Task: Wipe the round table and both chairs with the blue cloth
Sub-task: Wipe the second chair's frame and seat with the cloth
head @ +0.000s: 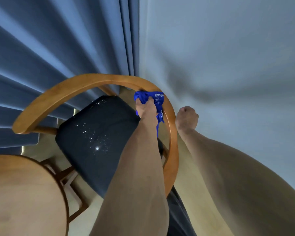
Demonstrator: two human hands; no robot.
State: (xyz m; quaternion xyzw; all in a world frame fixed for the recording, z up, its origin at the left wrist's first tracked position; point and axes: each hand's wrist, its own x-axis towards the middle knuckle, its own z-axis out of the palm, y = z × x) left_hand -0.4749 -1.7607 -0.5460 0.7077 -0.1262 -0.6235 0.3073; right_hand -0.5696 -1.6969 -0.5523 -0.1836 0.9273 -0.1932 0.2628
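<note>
A chair with a curved wooden back rail (85, 80) and a dark padded seat (95, 133) stands below me. My left hand (146, 109) grips the bunched blue cloth (156, 99) and holds it against the inner right side of the rail. My right hand (186, 118) hovers just outside the rail on the right, its fingers curled into a fist with nothing in it. The round wooden table (24, 193) fills the lower left corner. Only one chair is in view.
Blue curtains (49, 48) hang behind the chair on the left. A pale wall (228, 57) runs close along the right. Light flooring (191, 176) shows between chair and wall. White specks dot the seat.
</note>
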